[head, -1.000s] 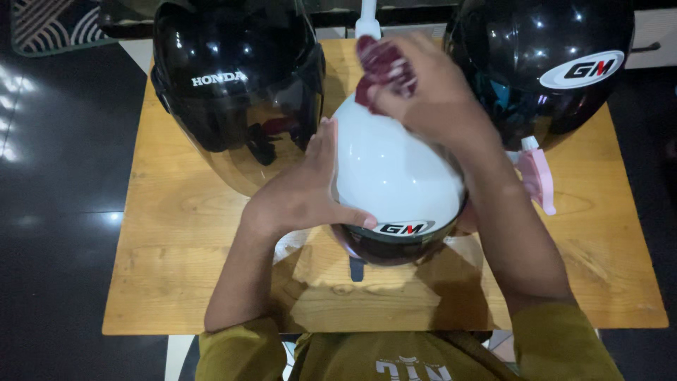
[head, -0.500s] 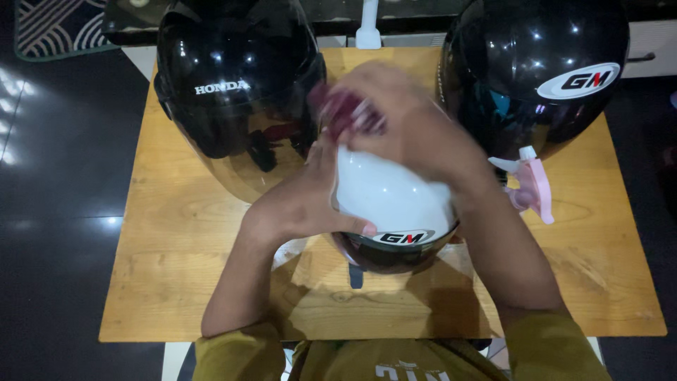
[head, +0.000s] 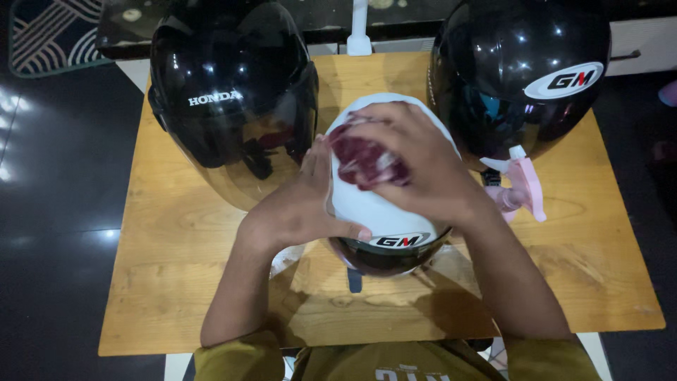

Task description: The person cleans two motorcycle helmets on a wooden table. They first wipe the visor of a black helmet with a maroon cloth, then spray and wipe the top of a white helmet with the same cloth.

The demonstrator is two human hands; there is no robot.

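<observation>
Wooden tabletop [head: 176, 233] bore a white helmet [head: 377, 204] (mid-wipe, apparently), left hand [head: 296, 204] spread flat steadying its side, right hand [head: 416, 166] pressing a bunched maroon cloth [head: 363, 159] on its crown.

left hand [head: 300, 204] steadies white helmet [head: 374, 204] | right hand [head: 416, 166] presses dark red cloth [head: 367, 161] on it | wooden table [head: 176, 247]

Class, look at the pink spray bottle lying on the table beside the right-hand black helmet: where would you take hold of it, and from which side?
Probably grip the pink spray bottle around its trigger head and neck, coming from the table's open right side. It lies flat with its white nozzle toward the black helmet, and the right hand crowds its left.
</observation>
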